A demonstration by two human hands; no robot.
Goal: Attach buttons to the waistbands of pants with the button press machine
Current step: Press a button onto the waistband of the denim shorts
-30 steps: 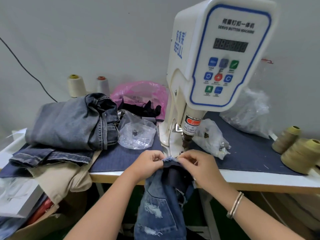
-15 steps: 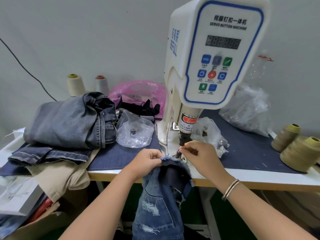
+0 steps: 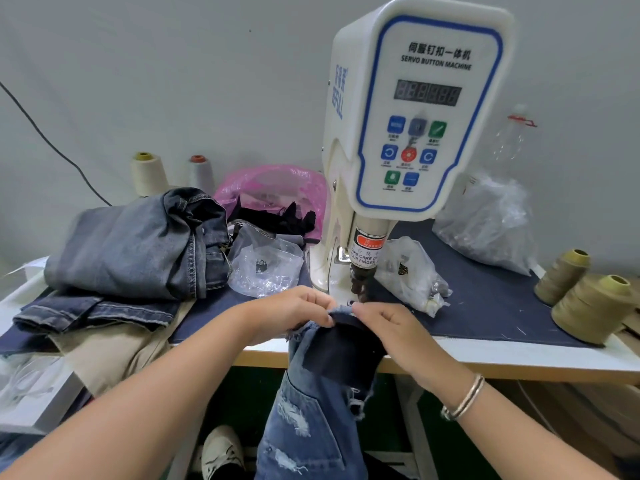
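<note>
The left hand (image 3: 294, 315) and right hand (image 3: 388, 327) each pinched the frayed waistband (image 3: 341, 311) of a pair of jeans (image 3: 311, 410), holding it just in front of the press (image 3: 415, 109), at 6 o'clock from its plunger (image 3: 360, 278). The fingers of both hands were curled onto the denim edge, which lay between them at the table's (image 3: 519, 355) near edge while the legs hung down toward the floor. No button showed on the waistband, and the fabric sat short of the die, so this pair appeared not yet pressed; positioning seemed the step in hand. At 9 o'clock from the press a stack (image 3: 138, 244) of folded denim lay on the table; whether it was finished or waiting could not be told. Bags (image 3: 263, 265) of small hardware lay either side of the press.
</note>
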